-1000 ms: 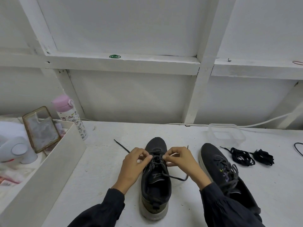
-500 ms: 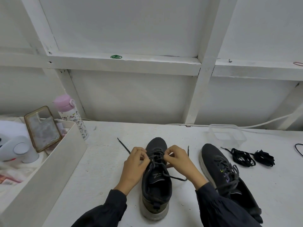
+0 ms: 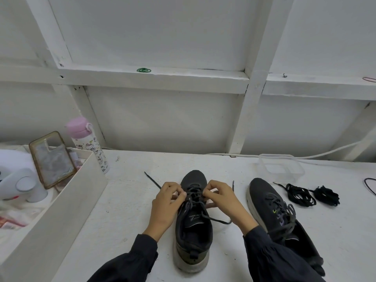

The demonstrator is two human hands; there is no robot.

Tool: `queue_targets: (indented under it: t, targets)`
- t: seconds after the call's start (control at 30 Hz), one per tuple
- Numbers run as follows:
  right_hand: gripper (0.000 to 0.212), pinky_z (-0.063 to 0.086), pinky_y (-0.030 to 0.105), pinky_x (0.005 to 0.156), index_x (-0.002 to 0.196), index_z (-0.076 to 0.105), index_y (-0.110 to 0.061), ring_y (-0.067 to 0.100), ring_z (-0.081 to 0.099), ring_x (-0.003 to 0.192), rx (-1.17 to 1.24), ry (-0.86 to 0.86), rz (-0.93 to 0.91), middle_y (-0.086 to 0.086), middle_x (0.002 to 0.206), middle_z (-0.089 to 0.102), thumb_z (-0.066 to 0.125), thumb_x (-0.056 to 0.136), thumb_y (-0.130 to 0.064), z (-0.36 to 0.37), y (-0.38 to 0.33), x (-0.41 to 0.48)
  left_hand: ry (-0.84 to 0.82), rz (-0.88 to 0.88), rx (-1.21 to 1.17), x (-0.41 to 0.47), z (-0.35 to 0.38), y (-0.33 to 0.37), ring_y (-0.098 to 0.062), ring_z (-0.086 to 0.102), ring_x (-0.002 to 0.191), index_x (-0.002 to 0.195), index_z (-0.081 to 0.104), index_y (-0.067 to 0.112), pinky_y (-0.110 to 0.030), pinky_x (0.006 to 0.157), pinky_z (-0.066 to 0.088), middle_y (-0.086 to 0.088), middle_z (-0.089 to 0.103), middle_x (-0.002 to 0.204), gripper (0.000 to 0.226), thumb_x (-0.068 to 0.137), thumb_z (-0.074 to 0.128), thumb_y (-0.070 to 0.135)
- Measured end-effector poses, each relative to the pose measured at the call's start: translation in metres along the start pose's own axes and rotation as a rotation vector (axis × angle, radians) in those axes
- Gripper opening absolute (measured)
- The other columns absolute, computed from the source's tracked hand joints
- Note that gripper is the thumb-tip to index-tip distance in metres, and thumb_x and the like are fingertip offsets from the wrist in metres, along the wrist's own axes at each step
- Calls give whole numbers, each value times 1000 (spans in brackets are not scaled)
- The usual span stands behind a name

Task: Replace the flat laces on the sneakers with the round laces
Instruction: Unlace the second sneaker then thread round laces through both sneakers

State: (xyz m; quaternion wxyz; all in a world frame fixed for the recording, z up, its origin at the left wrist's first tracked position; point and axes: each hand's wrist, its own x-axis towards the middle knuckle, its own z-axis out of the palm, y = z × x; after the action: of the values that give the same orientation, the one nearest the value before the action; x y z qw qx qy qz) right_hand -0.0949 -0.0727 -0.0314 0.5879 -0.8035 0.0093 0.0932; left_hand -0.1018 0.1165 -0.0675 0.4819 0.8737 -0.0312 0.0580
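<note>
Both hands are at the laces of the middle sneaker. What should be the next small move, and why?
Probably pull the pinched lace free of its eyelets. Both the left hand and right hand pinch the grey lace near the toe of the sneaker, one slack loop already trails to the right, and the black lace bundles lie untouched.

A makeshift home work corner: white timber-framed wall (image 3: 154, 78), white table (image 3: 126, 200), pink cartoon bottle (image 3: 89, 143), phone case (image 3: 51, 159).
</note>
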Motion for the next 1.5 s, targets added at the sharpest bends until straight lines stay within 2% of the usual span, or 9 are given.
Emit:
queue_targets:
  t: [0.13,0.3,0.53,0.67,0.87,1.03,1.13,1.37,1.5]
  targets:
    - [12,61,40,77,79,58,0,19,68,78,134,-14,64,23,88,66,57,90,-4,-1,7,-3,35,-76,-151,-4,3,-8,-9,67,87,83,66,27,-37,80,57,14,60,101,8,91,66,27]
    - [23,61,38,72,79,57,-1,32,71,85,188,45,63,17,86,66,74,85,-16,-3,4,-7,51,-122,-219,-5,0,-3,-15,65,76,75,61,21,-44,75,57,5,65,81,21,88,69,36]
    - [15,62,37,71,77,72,-9,28,70,77,-98,12,-28,12,85,71,80,79,-23,4,-7,-6,-18,-60,-84,-5,-2,13,-1,64,86,76,70,36,-20,78,51,14,67,91,9,80,76,40]
    - [15,61,39,74,80,68,-2,30,70,79,-105,-19,-32,16,91,69,72,85,-15,1,-6,-5,-31,-58,-81,-5,-1,9,-2,64,87,76,66,28,-23,78,51,12,64,94,11,85,72,26]
    - [16,59,29,72,89,62,9,16,66,77,168,-39,110,13,87,67,54,92,-4,-3,2,-10,22,-232,-336,-15,0,-5,-26,64,94,87,63,-1,-34,83,53,-2,62,100,15,94,55,10]
    - [20,60,31,75,82,64,3,18,68,80,166,-10,125,21,89,69,66,89,-16,-2,2,-10,-27,-230,-325,-11,-2,2,-14,63,80,83,65,11,-29,74,51,1,67,88,24,88,65,34]
    - [29,61,33,76,85,68,-1,16,69,78,62,-31,60,10,85,70,74,85,-30,-1,2,-9,-52,-158,-191,-5,-2,2,-4,64,81,83,66,24,-23,74,50,11,69,88,20,88,67,43]
    - [16,59,30,74,80,61,2,19,66,77,166,-57,61,14,89,69,63,91,-9,-3,5,-10,-30,-115,-137,-6,0,-6,-7,63,80,83,65,19,-28,74,49,9,67,87,15,93,63,31]
    - [16,60,30,74,83,60,0,22,65,80,184,-32,91,15,89,66,64,92,-12,-2,3,-13,-18,-160,-200,-10,-1,-5,-6,60,71,82,65,18,-25,68,46,9,67,78,17,93,63,31]
